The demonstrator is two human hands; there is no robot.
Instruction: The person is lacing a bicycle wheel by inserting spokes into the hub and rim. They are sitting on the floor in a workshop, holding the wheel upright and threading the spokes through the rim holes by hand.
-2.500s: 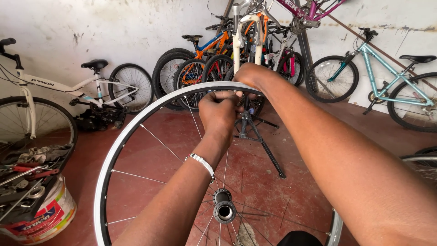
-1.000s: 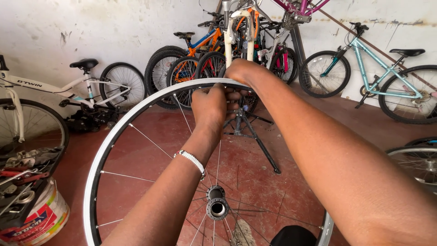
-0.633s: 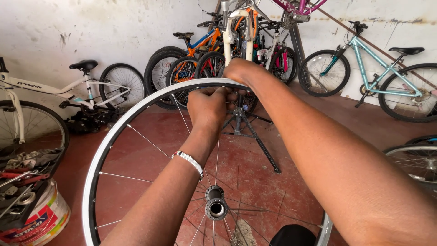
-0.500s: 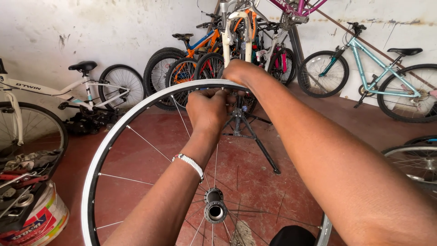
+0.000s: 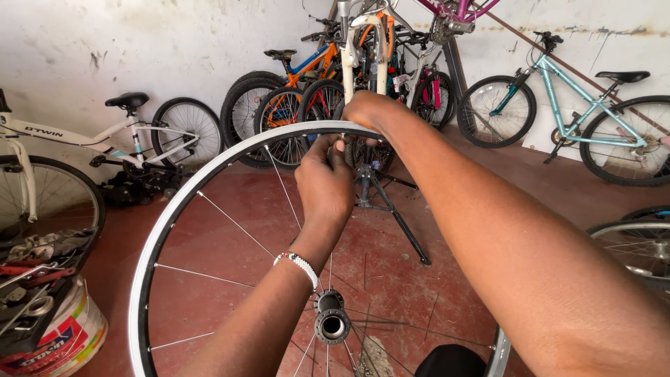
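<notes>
At the top of a silver spoked bicycle wheel rim (image 5: pixel 183 202), left hand (image 5: pixel 324 183) pinching a spoke, right hand (image 5: pixel 368 112) gripping the rim, black repair stand (image 5: pixel 391 202) just behind, parked bicycles (image 5: pixel 293 91) far, white tool bucket (image 5: pixel 49 335) near left.

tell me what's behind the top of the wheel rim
Behind the rim, a black stand and parked bicycles show. Both hands, left and right, cover that part of the rim.

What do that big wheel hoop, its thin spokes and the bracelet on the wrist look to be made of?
The rim looks like metal, likely aluminium: silvery, smooth, with a dull sheen. The spokes look like thin steel wire, straight and glinting. The bracelet on the left wrist seems to be small white beads, plastic or glass; too small to say which.
</notes>
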